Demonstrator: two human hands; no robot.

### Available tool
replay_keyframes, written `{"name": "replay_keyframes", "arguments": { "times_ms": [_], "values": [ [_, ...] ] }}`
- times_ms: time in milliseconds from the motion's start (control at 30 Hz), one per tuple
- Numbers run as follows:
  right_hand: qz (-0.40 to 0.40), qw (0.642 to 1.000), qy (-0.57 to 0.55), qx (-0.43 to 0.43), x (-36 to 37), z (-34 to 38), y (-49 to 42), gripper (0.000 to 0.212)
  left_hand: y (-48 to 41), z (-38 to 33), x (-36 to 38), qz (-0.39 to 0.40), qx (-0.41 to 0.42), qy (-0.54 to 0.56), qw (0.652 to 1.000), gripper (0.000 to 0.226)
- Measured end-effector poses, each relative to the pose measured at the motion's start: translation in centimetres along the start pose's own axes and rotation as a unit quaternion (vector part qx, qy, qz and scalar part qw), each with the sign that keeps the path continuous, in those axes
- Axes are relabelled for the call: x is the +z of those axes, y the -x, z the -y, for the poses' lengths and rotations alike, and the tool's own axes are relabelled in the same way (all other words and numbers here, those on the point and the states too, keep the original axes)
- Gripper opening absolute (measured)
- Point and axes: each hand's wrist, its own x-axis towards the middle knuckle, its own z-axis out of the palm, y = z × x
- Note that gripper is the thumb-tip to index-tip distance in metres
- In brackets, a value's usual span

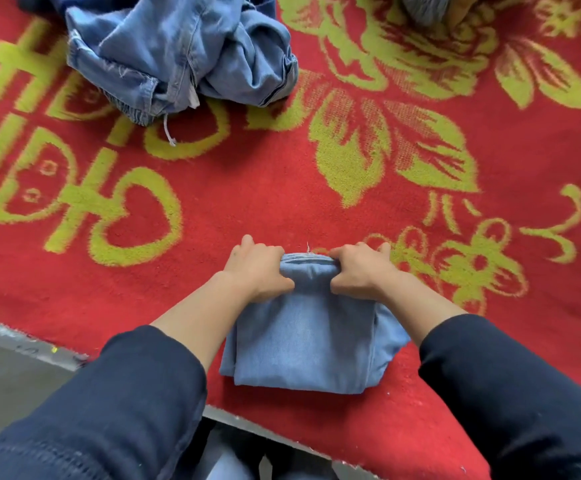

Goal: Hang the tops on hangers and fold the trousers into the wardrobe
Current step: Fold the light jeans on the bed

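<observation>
Hands in view: two, both on the same garment.
Left hand [258,268]: fingers curled over the far left corner of the folded trousers [310,344], thumb on the near side, gripping the cloth.
Right hand [361,271]: fingers curled over the far right corner, thumb tucked on the near side, gripping likewise.
Folded trousers: one pair, light blue denim, folded into a compact block lying flat on the red blanket [265,202], near its front edge, between the two forearms. The far edge is bunched between the hands.
Denim heap [178,57]: one crumpled pile at the far left of the blanket, well apart from the folded pair; the number of garments in it cannot be told. One white drawstring [168,131] trails from it.
Grey garment [424,5]: one, at the far edge, mostly cut off.
Sleeves: two, dark, pushed up the forearms.
Blanket: one, red with yellow-green flowers and characters.
Floor [5,368]: grey, showing at the near left.
</observation>
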Motion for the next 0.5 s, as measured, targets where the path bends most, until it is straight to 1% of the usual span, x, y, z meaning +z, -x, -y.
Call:
{"name": "replay_keyframes", "arguments": {
  "times_ms": [33, 133, 233, 333, 433, 500],
  "values": [
    [-0.016, 0.999, 0.018, -0.023, -0.3, 0.3, 0.9, 0.012, 1.4, 0.1, 0.0, -0.029, 0.005, 0.001, 1.000, 0.027],
    [-0.076, 0.988, 0.065, -0.121, -1.2, 1.0, 4.6, 0.021, 6.6, 0.6, -0.2, -0.103, 0.037, 0.027, 0.994, 0.024],
    [-0.069, 0.977, 0.028, -0.198, -2.5, 2.9, 9.2, 0.026, 13.5, 1.2, -0.8, -0.147, 0.050, 0.034, 0.987, 0.025],
    [-0.087, 0.956, 0.068, -0.273, -3.6, 6.8, 13.4, 0.022, 21.1, 2.2, -1.1, -0.183, 0.003, 0.054, 0.982, 0.027],
    [-0.128, 0.929, 0.099, -0.332, -4.4, 12.2, 16.5, 0.021, 28.3, 4.2, -1.6, -0.229, -0.077, 0.082, 0.967, 0.030],
    [-0.139, 0.911, 0.102, -0.374, -4.8, 16.5, 18.0, 0.017, 32.9, 6.3, -2.1, -0.256, -0.126, 0.088, 0.954, 0.031]
  ]
}}
